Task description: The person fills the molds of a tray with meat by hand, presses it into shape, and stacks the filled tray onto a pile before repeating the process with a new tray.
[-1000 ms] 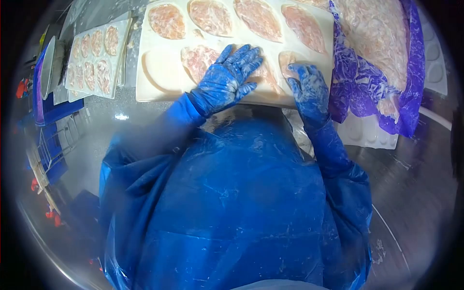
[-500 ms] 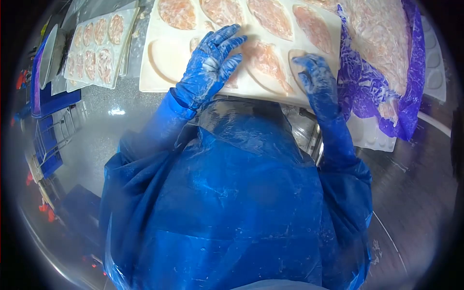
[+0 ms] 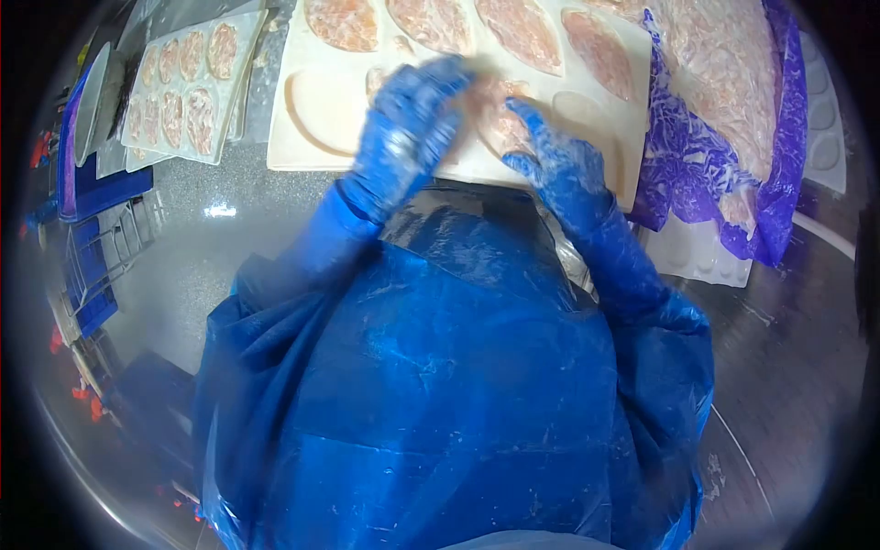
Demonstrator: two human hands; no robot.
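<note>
A white mould tray (image 3: pixel 312 156) with leaf-shaped and oval hollows lies in front of me, its back row filled with pale pink raw minced meat (image 3: pixel 518 35). My left hand (image 3: pixel 408 124), in a blue glove, is over the front row; its fingertips are smeared by motion at a hollow partly filled with meat (image 3: pixel 504 124). On that hollow's other side, my right hand (image 3: pixel 564 165), also gloved, has thumb and index finger apart at the meat's edge. Whitish residue marks both gloves. Bare hollows show at the tray's front left and front right.
A large heap of minced meat (image 3: pixel 720 82) rests on purple plastic film (image 3: pixel 674 165) right of the tray. Other white moulds (image 3: pixel 701 257) lie beneath and beyond it. Stacked trays of filled hollows (image 3: pixel 220 87) stand at the left on a metal surface (image 3: pixel 183 275), near a wire rack (image 3: pixel 101 252).
My right hand has moved left from the front-right hollow to the partly filled one. My left hand has turned, its fingers now pointing toward the same meat. The tray has shifted slightly.
</note>
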